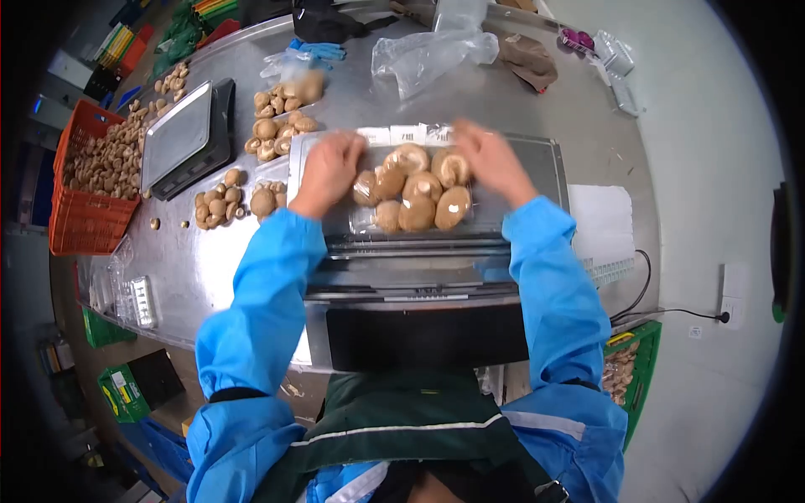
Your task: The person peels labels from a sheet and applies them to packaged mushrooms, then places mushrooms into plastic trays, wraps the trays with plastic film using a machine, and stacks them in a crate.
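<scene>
A clear tray of mushrooms [418, 189] lies on the flat metal top of a wrapping machine [541, 168], with clear film around it. At the tray's upper left is my left hand [329, 170], its fingers pinched together near the film's edge. On the other side, my right hand [493, 159] is at the upper right corner, fingers bent and blurred; what they hold, if anything, is too small to name. White labels [407, 134] lie in a row between the two hands, along the machine's far edge.
Left of the machine are mushroom piles [220, 201], a scale [189, 134] and an orange crate [88, 226] full of mushrooms. Plastic bags [428, 54], blue gloves [319, 52] and a brown cloth [528, 60] lie beyond. White paper [602, 222] and a cable [646, 281] are at right.
</scene>
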The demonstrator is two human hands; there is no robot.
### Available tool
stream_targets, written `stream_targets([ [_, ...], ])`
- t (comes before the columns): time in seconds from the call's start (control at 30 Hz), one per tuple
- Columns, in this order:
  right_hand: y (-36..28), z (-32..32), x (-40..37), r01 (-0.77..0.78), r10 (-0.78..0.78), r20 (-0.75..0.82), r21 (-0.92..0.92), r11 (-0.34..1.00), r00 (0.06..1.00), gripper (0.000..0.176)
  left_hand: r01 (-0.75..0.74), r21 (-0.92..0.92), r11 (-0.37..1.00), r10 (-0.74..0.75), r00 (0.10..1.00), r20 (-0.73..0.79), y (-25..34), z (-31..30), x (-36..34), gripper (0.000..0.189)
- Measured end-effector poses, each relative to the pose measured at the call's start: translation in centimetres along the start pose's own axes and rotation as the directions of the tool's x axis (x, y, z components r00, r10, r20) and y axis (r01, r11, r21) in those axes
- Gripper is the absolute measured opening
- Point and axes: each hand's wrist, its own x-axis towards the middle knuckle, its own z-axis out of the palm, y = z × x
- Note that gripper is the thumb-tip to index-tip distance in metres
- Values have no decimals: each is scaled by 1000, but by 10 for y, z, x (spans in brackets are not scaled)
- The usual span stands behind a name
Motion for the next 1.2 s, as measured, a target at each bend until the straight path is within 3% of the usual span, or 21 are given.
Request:
stream_targets([
  [0.07, -31, -9, -30, -66, 60, 92, 60, 996, 994, 53, 312, -256, 915, -249, 936, 249, 15, -9, -15, 29],
  [0.1, -43, -13, -42, -82, 68, 101, 140, 987, 993, 57, 621, -597, 508, -360, 783, 507, 24, -15, -27, 32],
  [0.13, -39, -11, -51, -97, 81, 111, 144, 985, 991, 57, 738, -590, 327, -401, 674, 621, 44, -29, -35, 40],
  [0.2, -31, -14, -67, -303, 173, 290, 497, 813, 941, 55, 792, -566, 229, -444, 603, 663, 47, -34, -53, 45],
  [0.23, -36, -23, -75, -508, 295, 461, 452, 733, 837, 47, 800, -547, 247, -415, 597, 686, 50, -37, -62, 46],
  [0.33, -52, -40, -115, -578, 233, 625, 431, 693, 745, 43, 867, -480, 133, -308, 497, 812, 66, -58, -100, 45],
  [0.37, -61, -44, -130, -562, 213, 652, 388, 731, 727, 42, 820, -543, 183, -249, 573, 781, 59, -52, -129, 45],
  [0.4, -67, -46, -149, -543, 197, 678, 345, 765, 708, 41, 854, -495, 156, -295, 519, 802, 65, -56, -150, 45],
  [0.43, -36, -22, -180, -310, -3, 551, 474, 824, 835, 42, 901, -432, 49, -332, 423, 843, 81, -62, -164, 46],
  [0.47, -35, -14, -201, -457, 77, 605, 507, 731, 793, 45, 921, -390, 0, -312, 371, 875, 83, -60, -182, 47],
  [0.57, -43, -7, -226, -679, 239, 726, 401, 615, 645, 46, 947, -321, -1, -361, 299, 883, 75, -38, -216, 47],
  [0.6, -23, 12, -240, -631, 221, 645, 517, 578, 732, 44, 944, -330, -16, -363, 302, 882, 70, -30, -218, 48],
  [0.67, -29, 11, -239, -727, 299, 720, 401, 558, 626, 44, 940, -335, -67, -371, 288, 883, 80, -28, -208, 48],
  [0.77, -33, 16, -275, -732, 378, 692, 324, 599, 616, 43, 965, -257, -59, -366, 219, 904, 75, -26, -252, 48],
  [0.83, -35, 22, -299, -708, 503, 571, 209, 675, 649, 37, 770, -130, 625, -518, 534, 668, 88, -38, -278, 50],
  [0.87, -37, 29, -305, -719, 512, 573, 210, 662, 639, 37, 773, -120, 622, -517, 521, 679, 92, -40, -290, 50],
  [0.97, -36, 46, -317, -490, 495, 55, 269, 829, 867, 21, 804, -148, 576, -713, 583, 390, 98, -36, -322, 46],
  [1.03, -37, 25, -313, -517, 550, -42, 288, 806, 834, 18, 845, -255, 470, -750, 535, 389, 95, -45, -320, 44],
  [1.07, -37, 11, -314, -530, 568, -72, 280, 800, 820, 17, 864, -358, 354, -785, 482, 389, 92, -52, -321, 43],
  [1.13, -25, 6, -343, -554, 581, -17, 280, 784, 813, 17, 852, -342, 396, -746, 516, 422, 82, -56, -342, 37],
  [1.2, 12, 35, -390, -606, 565, 227, 201, 770, 793, 19, 941, -110, 319, -787, 327, 523, 58, -32, -383, 34],
])
